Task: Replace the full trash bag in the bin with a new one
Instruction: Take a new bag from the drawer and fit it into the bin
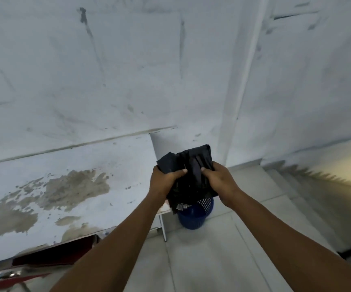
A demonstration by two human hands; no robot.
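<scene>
Both arms stretched forward, left hand [163, 179] and right hand [219, 180] side by side, fingers curled and clamped on a crumpled black trash bag [189, 165] bunched between them; thumbs pressed onto its near face, remaining fingers hidden behind the folds. Below the fingers, partly covered by the hanging plastic, a blue mesh bin [194, 216] standing on the pale tiled floor [202, 260]. Left of the fingers, a stained white table [65, 186], its metal leg just beside the bin
</scene>
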